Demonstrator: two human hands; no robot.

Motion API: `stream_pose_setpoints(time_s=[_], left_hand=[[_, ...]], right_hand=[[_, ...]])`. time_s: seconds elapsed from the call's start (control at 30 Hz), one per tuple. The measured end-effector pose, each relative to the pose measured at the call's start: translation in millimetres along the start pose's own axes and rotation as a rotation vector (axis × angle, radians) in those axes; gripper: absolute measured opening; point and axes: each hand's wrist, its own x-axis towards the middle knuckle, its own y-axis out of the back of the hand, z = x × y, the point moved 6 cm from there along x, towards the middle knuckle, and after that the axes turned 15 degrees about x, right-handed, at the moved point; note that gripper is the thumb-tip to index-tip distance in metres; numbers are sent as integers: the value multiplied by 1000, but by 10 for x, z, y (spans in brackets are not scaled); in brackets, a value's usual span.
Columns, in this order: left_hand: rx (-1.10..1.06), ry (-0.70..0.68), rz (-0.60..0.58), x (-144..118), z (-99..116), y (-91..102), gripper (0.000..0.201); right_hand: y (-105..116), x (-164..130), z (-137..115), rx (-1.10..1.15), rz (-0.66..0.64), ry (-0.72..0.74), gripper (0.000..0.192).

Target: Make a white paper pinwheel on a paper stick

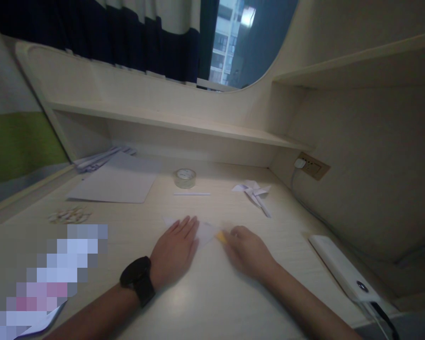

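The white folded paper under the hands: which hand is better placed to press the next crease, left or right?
Probably the right hand: it is at the edge of the white folded paper and seems to hold a small yellow tool. The left hand lies flat, pinning the paper to the pale wooden desk.

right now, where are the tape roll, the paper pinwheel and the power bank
tape roll (184, 178), head view, on its top ring
paper pinwheel (252, 190), head view, on the folded blades
power bank (342, 267), head view, on its white top face

Tape roll (184, 178), paper pinwheel (254, 192), blank sheet (116, 183), white straw (191, 193) and power bank (343, 267) on the desk (205, 302).
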Motion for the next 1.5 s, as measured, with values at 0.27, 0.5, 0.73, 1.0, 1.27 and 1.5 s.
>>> stream_pose_setpoints(time_s=[0.27, 0.5, 0.73, 1.0, 1.27, 1.5], left_hand=[[-32, 7, 2, 2, -4, 54, 45], [-60, -50, -53, 16, 19, 67, 45], [-68, -63, -58, 25, 8, 51, 44], [-90, -59, -38, 25, 3, 94, 44], [-79, -17, -50, 89, -25, 351, 32], [7, 139, -113, 120, -354, 548, 43]], right_hand=[[12, -58, 61, 10, 23, 12, 26], [38, -85, 86, 18, 13, 11, 25], [83, -167, 157, 52, 14, -2, 27], [245, -292, 538, 48, 65, -129, 31], [284, -272, 772, -66, 106, -142, 37], [209, -213, 781, -213, 41, -131, 45]])
